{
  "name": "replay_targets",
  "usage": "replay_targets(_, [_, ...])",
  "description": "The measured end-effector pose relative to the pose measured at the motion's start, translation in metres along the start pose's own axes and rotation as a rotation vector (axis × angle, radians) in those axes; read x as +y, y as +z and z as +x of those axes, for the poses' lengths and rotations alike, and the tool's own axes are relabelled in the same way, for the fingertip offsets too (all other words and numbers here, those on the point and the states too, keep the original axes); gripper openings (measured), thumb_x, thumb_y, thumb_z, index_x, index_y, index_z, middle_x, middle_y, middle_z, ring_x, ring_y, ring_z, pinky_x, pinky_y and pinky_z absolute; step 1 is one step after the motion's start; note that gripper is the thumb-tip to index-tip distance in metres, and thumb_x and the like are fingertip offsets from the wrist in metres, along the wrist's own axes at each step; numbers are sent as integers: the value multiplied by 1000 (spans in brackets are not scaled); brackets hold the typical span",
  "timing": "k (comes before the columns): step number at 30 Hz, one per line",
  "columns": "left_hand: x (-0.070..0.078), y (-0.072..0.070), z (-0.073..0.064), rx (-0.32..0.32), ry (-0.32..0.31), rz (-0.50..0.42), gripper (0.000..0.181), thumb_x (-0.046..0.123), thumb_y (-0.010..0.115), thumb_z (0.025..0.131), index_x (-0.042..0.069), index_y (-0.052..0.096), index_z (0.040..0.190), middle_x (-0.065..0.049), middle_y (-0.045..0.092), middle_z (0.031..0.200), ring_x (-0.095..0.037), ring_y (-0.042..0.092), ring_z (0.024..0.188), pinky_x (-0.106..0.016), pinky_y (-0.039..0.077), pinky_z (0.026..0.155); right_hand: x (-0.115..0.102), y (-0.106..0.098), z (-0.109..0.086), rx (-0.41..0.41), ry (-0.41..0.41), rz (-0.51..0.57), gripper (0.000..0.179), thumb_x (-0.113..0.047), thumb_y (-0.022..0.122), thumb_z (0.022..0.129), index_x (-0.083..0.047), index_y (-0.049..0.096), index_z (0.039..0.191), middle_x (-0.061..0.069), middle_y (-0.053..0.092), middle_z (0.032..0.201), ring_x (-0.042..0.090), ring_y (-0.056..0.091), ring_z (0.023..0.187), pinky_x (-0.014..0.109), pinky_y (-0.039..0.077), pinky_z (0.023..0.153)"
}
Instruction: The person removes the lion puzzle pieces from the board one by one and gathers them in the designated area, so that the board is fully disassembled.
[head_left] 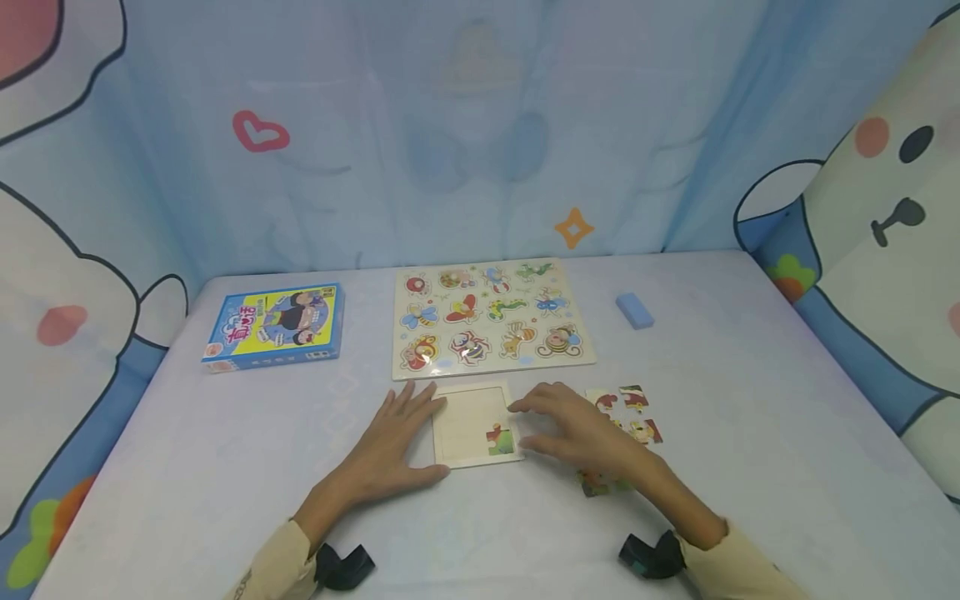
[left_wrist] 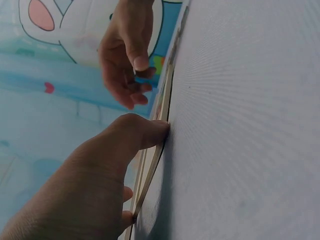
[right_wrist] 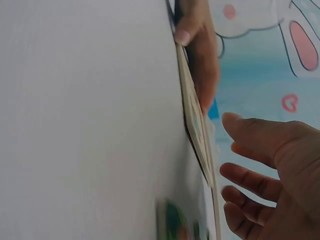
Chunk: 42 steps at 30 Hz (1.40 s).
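A small wooden puzzle tray (head_left: 467, 425) lies in front of me, with one red and green puzzle piece (head_left: 500, 440) in its lower right corner. My left hand (head_left: 393, 446) spans the tray's left side, fingers stretched out at the top corner and thumb at the bottom one. In the left wrist view its thumb (left_wrist: 152, 134) presses on the tray's edge. My right hand (head_left: 573, 425) hovers at the tray's right side, fingers loosely bent and parted. Nothing shows between those fingers (right_wrist: 250, 180) in the right wrist view. Loose puzzle pieces (head_left: 634, 397) lie beside and partly beneath my right hand.
Behind the tray lies a larger insect picture board (head_left: 491, 318). A blue and yellow box (head_left: 273, 327) stands at the back left, and a small blue block (head_left: 634, 311) at the back right. A patterned blue curtain (head_left: 480, 133) hangs along the table's far edge.
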<state>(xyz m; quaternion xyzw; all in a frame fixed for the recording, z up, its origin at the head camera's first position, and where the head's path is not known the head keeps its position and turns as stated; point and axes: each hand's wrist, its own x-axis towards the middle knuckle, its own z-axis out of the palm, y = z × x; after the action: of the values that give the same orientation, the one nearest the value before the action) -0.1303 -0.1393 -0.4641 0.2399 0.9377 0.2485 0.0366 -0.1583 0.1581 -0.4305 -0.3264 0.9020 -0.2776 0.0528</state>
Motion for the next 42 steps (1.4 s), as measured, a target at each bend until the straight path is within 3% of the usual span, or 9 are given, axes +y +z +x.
replay_targets(6, [0,0,-1,6,1,2,87,58,64,77,19,35,149,1,20,160,-25,4,148,-47,4,120,-14,16,11,-24,49,-38,43,-27,78,79,-17,66,119,-3,57,113,16,50,106,38,48,90])
replay_targets(13, [-2,2,0,10,6,12,87,59,64,77,19,35,149,2,19,160,-24,4,148,-46,4,120,-15,22,11,-28,78,-67,42,-27,82,75,-16,69,113,-1,55,113,19,52,105,39,49,90])
replay_targets(22, [-1,2,1,11,15,13,87,58,64,77,18,35,149,1,20,160,-25,4,148,-47,4,120,-11,23,9,-22,86,-27,36,-27,81,76,-23,69,109,-3,53,113,17,50,106,40,48,93])
replay_targets(42, [-1,2,1,9,6,12,87,59,65,77,19,35,149,2,20,160,-25,4,148,-47,4,120,-17,25,10,3,126,43,35,-21,82,74,-22,66,105,0,53,116,20,48,109,44,46,94])
